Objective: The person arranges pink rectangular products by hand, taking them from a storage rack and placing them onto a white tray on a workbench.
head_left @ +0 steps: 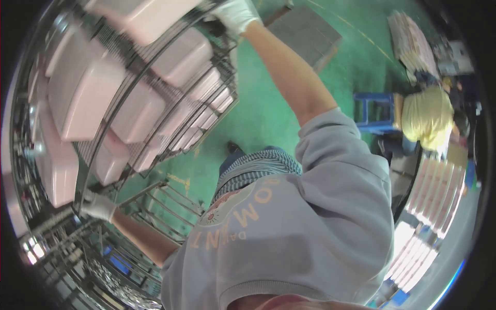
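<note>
Green floor (268,119), left hand (98,206) on rack (222,62)

Gloved left hand (98,206) clenched low, gloved right hand (236,14) clenched high on an outstretched arm

**Count of what is in view**

Two gloved hands belong to the person: the left hand (98,206) and the right hand (236,14). One wire rack (155,85) carries pale moulded trays (82,88). At least ten can be made out, and the ones further back blur together, so no exact total can be given. One co-worker (428,116) in yellow is on the green floor (258,113), with one blue stool (373,111) alongside. There is one grey stack (306,32) and one stack of boards (412,39).
</note>
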A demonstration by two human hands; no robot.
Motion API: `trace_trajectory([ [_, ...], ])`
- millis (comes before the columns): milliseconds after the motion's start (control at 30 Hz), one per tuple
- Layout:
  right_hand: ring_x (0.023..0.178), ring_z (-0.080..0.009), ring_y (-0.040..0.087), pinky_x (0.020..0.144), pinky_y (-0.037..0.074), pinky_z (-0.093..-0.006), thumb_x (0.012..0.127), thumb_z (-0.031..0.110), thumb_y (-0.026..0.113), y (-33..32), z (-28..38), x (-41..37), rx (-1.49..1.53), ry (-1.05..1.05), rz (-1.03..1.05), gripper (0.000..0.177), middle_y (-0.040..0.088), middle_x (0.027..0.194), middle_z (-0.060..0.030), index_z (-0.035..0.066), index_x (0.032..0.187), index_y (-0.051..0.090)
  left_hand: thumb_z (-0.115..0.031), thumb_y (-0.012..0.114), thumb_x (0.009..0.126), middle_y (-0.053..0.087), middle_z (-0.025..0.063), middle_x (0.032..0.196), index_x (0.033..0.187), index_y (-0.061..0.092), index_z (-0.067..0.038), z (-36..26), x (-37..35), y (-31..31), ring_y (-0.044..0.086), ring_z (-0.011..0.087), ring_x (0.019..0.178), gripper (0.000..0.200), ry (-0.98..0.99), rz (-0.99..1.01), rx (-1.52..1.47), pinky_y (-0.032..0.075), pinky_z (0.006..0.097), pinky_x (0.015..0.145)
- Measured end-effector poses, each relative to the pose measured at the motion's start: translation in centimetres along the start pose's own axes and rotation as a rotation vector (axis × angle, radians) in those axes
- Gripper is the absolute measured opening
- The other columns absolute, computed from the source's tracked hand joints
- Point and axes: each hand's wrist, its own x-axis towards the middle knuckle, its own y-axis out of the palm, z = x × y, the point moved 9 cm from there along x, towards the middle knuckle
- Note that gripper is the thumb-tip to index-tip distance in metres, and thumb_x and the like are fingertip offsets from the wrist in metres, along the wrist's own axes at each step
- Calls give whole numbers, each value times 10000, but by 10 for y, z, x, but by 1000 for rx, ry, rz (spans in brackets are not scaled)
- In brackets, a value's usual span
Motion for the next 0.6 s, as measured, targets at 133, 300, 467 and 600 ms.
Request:
trace_trajectory([
  [133,564,-133,455,489,384,-325,628,447,673,-9,-2,-3,-42,126,-93,291,496,578,15,176,636,568,-305,516,946,504,193,1024,1111,458,-1,2,13,65,502,305,912,351,46,88,-77,424,413,821],
  [300,769,-264,630,640,498,-341,679,514,576,62,-49,-81,280,345,-130,472,650,818,-86,77,851,619,-459,640,592,518,195,1125,1252,490,-105,5,-100,111,490,372,1029,764,563,274,50,398,451,927],
  [467,913,-326,627,707,500,-377,761,385,593,102,-63,-56,570,469,-101,454,636,1018,-138,54,1068,539,-395,615,728,522,223,1174,1244,490,-64,37,2,132,506,386,1063,626,502,431,-95,408,445,933],
  [600,911,-333,625,731,480,-394,769,380,620,44,-39,-122,571,387,-133,387,642,998,-149,74,996,555,-344,595,837,525,246,1213,1237,490,-31,72,-54,53,519,398,1090,518,331,223,-123,416,441,939],
])
